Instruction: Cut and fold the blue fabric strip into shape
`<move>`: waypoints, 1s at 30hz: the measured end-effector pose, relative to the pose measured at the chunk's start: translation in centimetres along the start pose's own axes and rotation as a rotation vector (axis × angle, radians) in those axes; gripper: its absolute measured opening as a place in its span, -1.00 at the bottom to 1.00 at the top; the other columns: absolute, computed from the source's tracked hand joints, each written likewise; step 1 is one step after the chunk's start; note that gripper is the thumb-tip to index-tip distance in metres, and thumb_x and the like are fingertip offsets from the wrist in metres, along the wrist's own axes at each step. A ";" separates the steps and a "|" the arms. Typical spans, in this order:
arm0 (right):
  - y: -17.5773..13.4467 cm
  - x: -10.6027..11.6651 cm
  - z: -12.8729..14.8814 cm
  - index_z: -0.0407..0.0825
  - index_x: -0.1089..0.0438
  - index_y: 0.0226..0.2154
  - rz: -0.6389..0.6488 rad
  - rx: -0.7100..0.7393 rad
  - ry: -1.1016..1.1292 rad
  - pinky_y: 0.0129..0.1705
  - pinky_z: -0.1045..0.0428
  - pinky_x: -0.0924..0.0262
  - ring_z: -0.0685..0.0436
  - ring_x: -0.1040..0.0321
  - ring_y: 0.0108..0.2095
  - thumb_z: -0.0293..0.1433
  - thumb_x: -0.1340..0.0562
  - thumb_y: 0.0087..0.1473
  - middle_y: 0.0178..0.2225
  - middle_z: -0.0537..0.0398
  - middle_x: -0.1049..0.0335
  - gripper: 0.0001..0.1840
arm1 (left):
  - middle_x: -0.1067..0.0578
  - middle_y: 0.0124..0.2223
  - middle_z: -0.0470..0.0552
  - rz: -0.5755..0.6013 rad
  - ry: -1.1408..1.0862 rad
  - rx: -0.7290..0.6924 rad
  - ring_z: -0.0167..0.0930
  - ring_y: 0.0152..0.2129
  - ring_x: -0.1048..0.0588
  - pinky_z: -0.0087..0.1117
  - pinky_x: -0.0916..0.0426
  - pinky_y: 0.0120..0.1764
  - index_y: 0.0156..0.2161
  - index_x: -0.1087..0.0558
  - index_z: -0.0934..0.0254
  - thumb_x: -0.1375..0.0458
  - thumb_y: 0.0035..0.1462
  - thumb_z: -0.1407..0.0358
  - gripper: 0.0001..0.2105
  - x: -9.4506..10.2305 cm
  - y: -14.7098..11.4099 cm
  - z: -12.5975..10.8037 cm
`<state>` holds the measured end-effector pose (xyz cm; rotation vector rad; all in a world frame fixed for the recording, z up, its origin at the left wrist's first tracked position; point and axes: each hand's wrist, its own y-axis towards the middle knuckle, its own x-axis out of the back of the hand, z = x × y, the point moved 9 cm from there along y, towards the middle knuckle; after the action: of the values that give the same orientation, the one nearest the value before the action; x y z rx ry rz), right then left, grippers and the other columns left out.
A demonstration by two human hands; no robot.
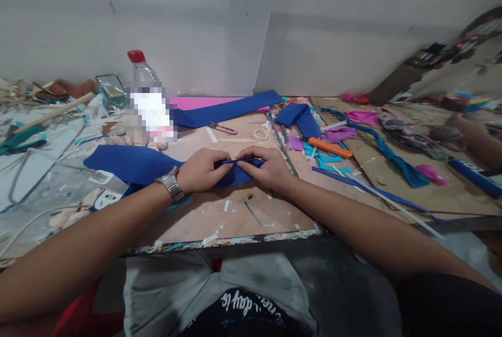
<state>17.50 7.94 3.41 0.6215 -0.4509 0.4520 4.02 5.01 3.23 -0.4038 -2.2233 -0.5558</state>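
Note:
A long blue fabric strip [129, 163] lies across the near middle of the table, its wide tail spread to the left. My left hand [202, 170], below a metal wristwatch, pinches the strip's upper edge with the thumb on top. Close beside it, my right hand [266, 169] grips the same strip, thumb pointing left toward the other thumb. Between the two hands the cloth is folded over along its edge. The fingers beneath the cloth are partly hidden.
Behind the hands are another blue strip [235, 109], a safety pin [223, 128], a phone [152, 112] and a red-capped bottle [145, 70]. An orange utility knife [329, 147] lies right among fabric scraps. A power strip [107, 198] is at left. Another person's arm [476, 136] shows far right.

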 end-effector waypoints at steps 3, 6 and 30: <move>0.0 -0.1 0.1 -0.02 -0.61 -0.26 0.010 0.007 0.008 -0.09 -0.03 -0.43 -0.13 -0.57 -0.25 -0.38 -0.33 0.16 -0.27 0.04 -0.66 -0.87 | -0.48 -0.46 -0.08 0.015 -0.012 0.014 -0.42 -0.49 -0.39 -0.35 -0.18 -0.34 -0.35 -0.51 0.27 -0.05 0.31 0.23 -0.73 -0.1 0.0 0.2; 0.0 -0.1 -0.2 -0.01 -0.62 -0.27 0.006 -0.017 0.032 -0.09 -0.04 -0.43 -0.14 -0.58 -0.25 -0.38 -0.33 0.14 -0.28 0.04 -0.66 -0.87 | -0.46 -0.46 -0.09 0.026 -0.040 0.032 -0.42 -0.49 -0.37 -0.35 -0.17 -0.35 -0.37 -0.49 0.27 -0.05 0.28 0.27 -0.76 -0.2 0.1 0.4; -0.1 -0.2 -0.3 0.01 -0.68 -0.26 0.001 0.031 0.130 -0.10 -0.02 -0.46 -0.12 -0.61 -0.25 -0.43 -0.37 0.13 -0.26 0.03 -0.69 -0.86 | -0.44 -0.41 -0.10 0.118 -0.272 0.132 -0.42 -0.41 -0.37 -0.36 -0.23 -0.26 -0.34 -0.49 0.29 -0.05 0.25 0.25 -0.77 -1.0 0.3 1.6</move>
<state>17.47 8.00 3.01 0.6181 -0.3211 0.4984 3.84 5.96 1.60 -0.5651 -2.4591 -0.3031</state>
